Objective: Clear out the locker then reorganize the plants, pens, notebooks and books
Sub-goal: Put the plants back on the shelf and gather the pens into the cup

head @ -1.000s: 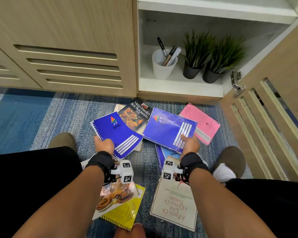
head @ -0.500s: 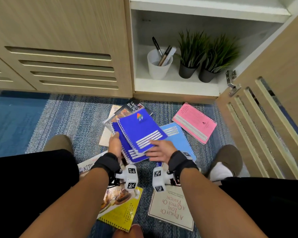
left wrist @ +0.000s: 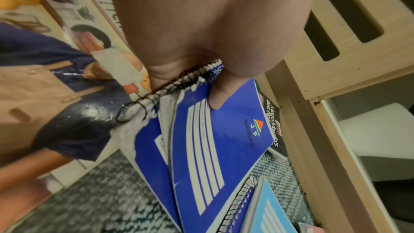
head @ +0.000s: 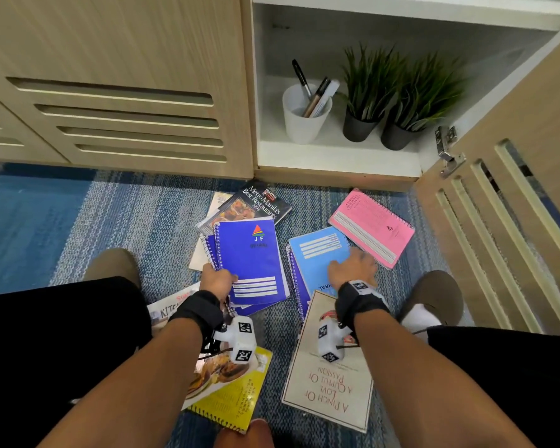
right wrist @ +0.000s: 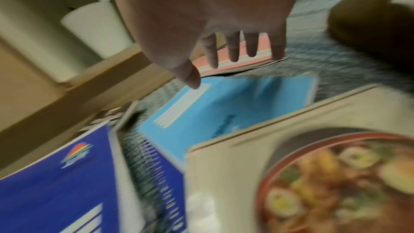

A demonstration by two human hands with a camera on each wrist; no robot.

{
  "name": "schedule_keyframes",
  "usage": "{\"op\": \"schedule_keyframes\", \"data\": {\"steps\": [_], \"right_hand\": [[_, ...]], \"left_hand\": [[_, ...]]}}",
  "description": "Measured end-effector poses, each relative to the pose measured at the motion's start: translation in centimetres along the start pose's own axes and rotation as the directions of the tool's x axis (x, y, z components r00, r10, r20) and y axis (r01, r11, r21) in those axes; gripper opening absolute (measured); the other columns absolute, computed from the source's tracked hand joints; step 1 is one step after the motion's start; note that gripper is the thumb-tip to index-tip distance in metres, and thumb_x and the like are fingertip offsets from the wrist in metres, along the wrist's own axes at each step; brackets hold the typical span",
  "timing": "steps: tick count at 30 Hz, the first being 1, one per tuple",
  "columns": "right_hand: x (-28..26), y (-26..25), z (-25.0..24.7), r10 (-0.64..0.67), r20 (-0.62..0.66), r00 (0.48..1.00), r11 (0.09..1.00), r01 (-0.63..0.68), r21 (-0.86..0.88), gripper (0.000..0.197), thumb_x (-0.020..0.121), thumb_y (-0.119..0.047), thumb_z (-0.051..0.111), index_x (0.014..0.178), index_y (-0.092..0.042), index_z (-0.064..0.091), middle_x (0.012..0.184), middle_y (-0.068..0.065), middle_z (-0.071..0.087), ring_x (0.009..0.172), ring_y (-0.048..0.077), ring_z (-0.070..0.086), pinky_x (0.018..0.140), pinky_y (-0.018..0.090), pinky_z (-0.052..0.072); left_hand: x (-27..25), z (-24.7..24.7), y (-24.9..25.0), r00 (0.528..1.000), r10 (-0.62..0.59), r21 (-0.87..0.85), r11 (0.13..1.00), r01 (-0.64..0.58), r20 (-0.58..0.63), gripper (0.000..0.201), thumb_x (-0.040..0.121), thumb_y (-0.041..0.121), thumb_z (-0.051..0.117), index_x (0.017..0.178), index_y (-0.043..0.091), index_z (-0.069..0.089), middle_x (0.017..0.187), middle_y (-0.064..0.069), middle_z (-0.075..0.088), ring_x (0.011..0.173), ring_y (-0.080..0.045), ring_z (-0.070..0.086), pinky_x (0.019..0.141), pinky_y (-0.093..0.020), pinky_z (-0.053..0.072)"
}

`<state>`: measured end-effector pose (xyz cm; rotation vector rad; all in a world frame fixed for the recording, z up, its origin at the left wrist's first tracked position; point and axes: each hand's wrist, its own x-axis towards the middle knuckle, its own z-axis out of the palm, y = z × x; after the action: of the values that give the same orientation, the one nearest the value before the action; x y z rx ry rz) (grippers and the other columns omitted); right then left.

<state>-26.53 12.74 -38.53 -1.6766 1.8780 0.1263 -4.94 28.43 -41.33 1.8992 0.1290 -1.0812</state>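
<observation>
Blue carpet (head: 78,227) before open locker (head: 337,156); left hand (head: 217,279) grips two dark blue notebooks (head: 249,260) at spiral edge; right hand (head: 353,270), fingers spread, empty, reaches toward pink notebook (head: 372,227) lying flat; likely light, floppy covers; best pinched at free edge or stiffer spiral.

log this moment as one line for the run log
left hand: grips two dark blue notebooks | right hand: open, reaching toward pink notebook over light blue notebook | locker shelf: pen cup, two plants
</observation>
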Motion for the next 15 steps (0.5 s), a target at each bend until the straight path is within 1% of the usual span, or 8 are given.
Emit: {"op": "schedule_keyframes", "data": {"steps": [2,3,5,7,10,11,13,15], "right_hand": [[1.2,2.1,-0.4,0.111,0.089,0.99,0.994,-0.111,0.004,0.068,0.085,-0.023,0.054,0.148,-0.011,0.031,0.155,0.017,0.029,0.141,0.037,0.03,0.114,0.049,0.031],[1.7,3.0,-0.4,0.151,0.132,0.98,0.988,-0.154,0.018,0.069,0.084,-0.022,0.054,0.147,-0.008,0.032,0.153,0.019,0.032,0.139,0.039,0.035,0.113,0.048,0.034],[1.9,4.1,-0.4,0.167,0.114,0.979,0.985,-0.171,0.027,0.061,0.077,-0.025,0.055,0.136,-0.009,0.047,0.142,0.019,0.047,0.13,0.04,0.046,0.109,0.049,0.039],[1.6,3.8,-0.2,0.109,-0.006,0.994,0.991,-0.109,0.077,0.046,0.072,-0.024,0.056,0.117,-0.016,0.061,0.126,0.014,0.059,0.119,0.037,0.055,0.104,0.047,0.042],[0.4,1.8,-0.3,-0.051,-0.166,0.985,0.944,0.102,0.313,0.034,0.067,-0.018,0.052,0.099,-0.018,0.063,0.107,0.014,0.066,0.096,0.034,0.063,0.083,0.039,0.049],[0.1,0.9,-0.8,-0.109,-0.193,0.975,0.931,0.168,0.323,0.029,0.072,-0.015,0.053,0.099,-0.019,0.062,0.103,0.012,0.067,0.09,0.033,0.063,0.077,0.037,0.049],[0.0,-0.9,-1.9,-0.197,-0.168,0.966,0.929,0.238,0.282,0.027,0.082,-0.013,0.054,0.105,-0.025,0.06,0.1,0.003,0.066,0.088,0.031,0.062,0.073,0.034,0.047],[0.5,-3.1,-3.4,-0.261,-0.084,0.962,0.917,0.274,0.29,0.035,0.081,-0.009,0.055,0.11,-0.028,0.059,0.099,0.003,0.063,0.087,0.03,0.063,0.073,0.033,0.048]], "left_hand": [[0.3,0.0,-0.2,1.0,0.011,-0.013,1.0,-0.011,-0.001,0.039,0.074,-0.007,0.059,0.107,0.008,0.047,0.114,-0.022,0.063,0.102,-0.04,0.065,0.09,-0.061,0.053],[0.2,0.0,-0.2,1.0,0.018,-0.003,1.0,-0.018,0.003,0.041,0.069,-0.007,0.061,0.104,0.008,0.047,0.114,-0.023,0.063,0.102,-0.04,0.065,0.089,-0.061,0.053],[0.3,0.0,-0.4,0.999,0.032,0.023,0.999,-0.032,0.007,0.047,0.063,-0.01,0.062,0.105,0.006,0.047,0.112,-0.021,0.065,0.1,-0.037,0.065,0.088,-0.061,0.053],[-0.2,0.1,-0.2,0.999,0.044,0.04,0.998,-0.044,0.011,0.049,0.068,-0.019,0.06,0.107,0.006,0.046,0.106,-0.017,0.064,0.098,-0.035,0.065,0.087,-0.059,0.054],[-0.9,-0.1,0.0,0.999,0.04,0.073,0.997,-0.041,0.012,0.052,0.068,-0.024,0.058,0.107,0.007,0.045,0.099,-0.013,0.063,0.09,-0.033,0.063,0.08,-0.053,0.057],[-0.7,0.0,-0.1,0.999,0.05,0.074,0.996,-0.05,0.012,0.052,0.067,-0.025,0.059,0.106,0.007,0.045,0.099,-0.013,0.064,0.089,-0.033,0.063,0.079,-0.052,0.057],[-0.4,-0.3,-0.4,0.999,0.052,0.054,0.997,-0.052,-0.001,0.048,0.069,-0.018,0.066,0.105,0.008,0.048,0.1,-0.011,0.066,0.091,-0.032,0.065,0.082,-0.051,0.057],[-0.1,-0.2,-0.6,0.998,0.054,0.063,0.997,-0.051,-0.041,0.034,0.078,0.002,0.073,0.105,0.01,0.053,0.106,-0.01,0.069,0.096,-0.032,0.068,0.09,-0.05,0.055]]}}
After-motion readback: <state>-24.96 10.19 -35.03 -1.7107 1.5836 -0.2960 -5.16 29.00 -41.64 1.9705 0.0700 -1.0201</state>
